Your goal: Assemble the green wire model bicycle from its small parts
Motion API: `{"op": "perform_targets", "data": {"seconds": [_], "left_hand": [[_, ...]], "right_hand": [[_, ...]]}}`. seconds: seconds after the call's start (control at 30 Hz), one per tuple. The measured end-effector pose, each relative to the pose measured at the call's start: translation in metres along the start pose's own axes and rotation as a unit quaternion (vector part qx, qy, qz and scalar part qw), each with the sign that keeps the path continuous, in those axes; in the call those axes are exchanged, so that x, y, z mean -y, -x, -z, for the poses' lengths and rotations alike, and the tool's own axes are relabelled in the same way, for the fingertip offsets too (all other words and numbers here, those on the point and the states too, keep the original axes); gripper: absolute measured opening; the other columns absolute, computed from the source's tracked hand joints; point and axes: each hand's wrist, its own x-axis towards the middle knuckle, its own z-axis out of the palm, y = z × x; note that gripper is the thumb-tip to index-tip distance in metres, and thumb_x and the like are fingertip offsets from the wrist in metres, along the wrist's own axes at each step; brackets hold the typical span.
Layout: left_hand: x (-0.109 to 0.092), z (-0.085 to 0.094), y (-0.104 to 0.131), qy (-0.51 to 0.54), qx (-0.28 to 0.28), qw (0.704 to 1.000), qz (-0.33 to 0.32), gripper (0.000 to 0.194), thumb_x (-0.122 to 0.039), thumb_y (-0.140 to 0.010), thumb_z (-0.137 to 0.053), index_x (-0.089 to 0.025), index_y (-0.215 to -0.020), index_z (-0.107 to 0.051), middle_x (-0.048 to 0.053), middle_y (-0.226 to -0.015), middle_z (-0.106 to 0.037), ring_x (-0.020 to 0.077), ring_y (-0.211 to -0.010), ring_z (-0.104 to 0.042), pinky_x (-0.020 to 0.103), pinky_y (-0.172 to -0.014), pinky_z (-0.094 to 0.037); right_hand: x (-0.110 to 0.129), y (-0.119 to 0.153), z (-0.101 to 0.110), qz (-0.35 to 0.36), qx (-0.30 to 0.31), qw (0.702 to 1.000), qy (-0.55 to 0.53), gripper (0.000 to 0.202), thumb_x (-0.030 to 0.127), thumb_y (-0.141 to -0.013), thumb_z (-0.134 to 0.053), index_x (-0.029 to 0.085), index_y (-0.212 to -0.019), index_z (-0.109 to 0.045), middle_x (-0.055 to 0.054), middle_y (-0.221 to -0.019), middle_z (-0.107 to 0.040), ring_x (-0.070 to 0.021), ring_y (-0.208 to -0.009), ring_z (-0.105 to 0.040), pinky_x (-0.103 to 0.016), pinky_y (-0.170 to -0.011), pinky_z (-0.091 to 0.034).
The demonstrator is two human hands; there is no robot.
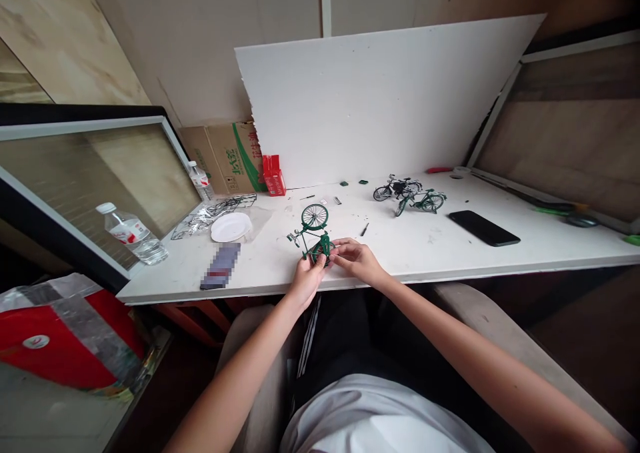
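Observation:
A small green model bicycle stands on the white table near its front edge, its far wheel raised toward the back. My left hand grips the near end of the model from the left. My right hand pinches the same near wheel area from the right, fingertips touching the left hand's. Whether a small loose part sits between the fingers cannot be made out.
Two finished model bicycles stand at the back right, a black phone beside them. A white plate, clear parts bags, two water bottles, a red box and a cardboard box lie left.

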Motion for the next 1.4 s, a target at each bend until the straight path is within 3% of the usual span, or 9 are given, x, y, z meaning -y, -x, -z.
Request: {"op": "perform_targets", "data": {"seconds": [0.2,0.5,0.7,0.93,1.13,1.27,1.4], "left_hand": [[0.006,-0.002,0.003,-0.03,-0.019,0.999,-0.032,0.047,-0.043,-0.084,-0.088,-0.018,-0.12,-0.071,0.015,-0.141,-0.071,0.0309,-0.138,-0.063,0.052,-0.122,-0.044],[0.009,-0.003,-0.006,-0.056,-0.027,0.998,-0.026,0.049,-0.045,-0.08,-0.091,-0.015,-0.114,-0.074,0.015,-0.127,-0.077,0.0298,-0.13,-0.068,0.051,-0.122,-0.045],[-0.006,-0.003,-0.016,-0.045,-0.025,0.998,-0.019,0.055,-0.04,-0.073,-0.096,-0.013,-0.114,-0.073,0.016,-0.125,-0.078,0.0314,-0.123,-0.071,0.054,-0.116,-0.051],[-0.019,0.011,-0.028,-0.076,0.012,0.997,0.031,0.052,-0.036,-0.074,-0.097,-0.012,-0.113,-0.073,0.014,-0.119,-0.078,0.0256,-0.108,-0.074,0.05,-0.109,-0.054],[-0.022,0.017,-0.03,-0.041,0.023,0.997,0.061,0.044,-0.03,-0.075,-0.097,-0.013,-0.11,-0.076,0.012,-0.118,-0.078,0.0224,-0.104,-0.073,0.046,-0.109,-0.054],[-0.02,0.017,-0.034,-0.035,0.016,0.997,0.071,0.044,-0.027,-0.072,-0.098,-0.012,-0.108,-0.077,0.013,-0.115,-0.079,0.0249,-0.106,-0.074,0.049,-0.11,-0.054],[-0.016,0.017,-0.04,-0.034,-0.008,0.998,0.058,0.047,-0.025,-0.068,-0.1,-0.014,-0.108,-0.077,0.011,-0.113,-0.08,0.0236,-0.105,-0.074,0.05,-0.111,-0.054]], "right_hand": [[-0.002,0.0,0.001,0.01,0.008,1.0,0.015,0.041,0.063,-0.085,-0.082,0.023,-0.093,-0.083,-0.014,-0.126,-0.069,-0.0285,-0.118,-0.07,-0.044,-0.1,-0.059],[0.002,0.002,0.001,0.007,0.002,1.0,-0.01,0.039,0.06,-0.089,-0.077,0.022,-0.093,-0.077,-0.012,-0.119,-0.071,-0.0252,-0.108,-0.072,-0.041,-0.095,-0.062],[0.002,0.002,0.0,0.002,-0.03,0.999,-0.032,0.039,0.057,-0.083,-0.084,0.022,-0.101,-0.079,-0.011,-0.122,-0.072,-0.0271,-0.115,-0.071,-0.047,-0.104,-0.061],[0.0,0.001,0.004,-0.032,-0.03,0.997,-0.062,0.044,0.056,-0.075,-0.091,0.021,-0.1,-0.083,-0.015,-0.134,-0.068,-0.0296,-0.125,-0.07,-0.05,-0.115,-0.056],[0.007,0.0,0.009,-0.052,-0.009,0.996,-0.071,0.044,0.056,-0.078,-0.09,0.023,-0.106,-0.086,-0.013,-0.135,-0.073,-0.0322,-0.138,-0.063,-0.049,-0.12,-0.049],[0.004,-0.002,0.008,-0.079,-0.039,0.994,-0.066,0.043,0.062,-0.083,-0.083,0.023,-0.103,-0.087,-0.012,-0.129,-0.077,-0.0324,-0.133,-0.066,-0.049,-0.12,-0.048],[-0.003,-0.004,0.004,-0.067,-0.062,0.995,-0.041,0.043,0.061,-0.079,-0.086,0.021,-0.095,-0.086,-0.014,-0.127,-0.078,-0.0334,-0.131,-0.067,-0.049,-0.118,-0.05]]}}
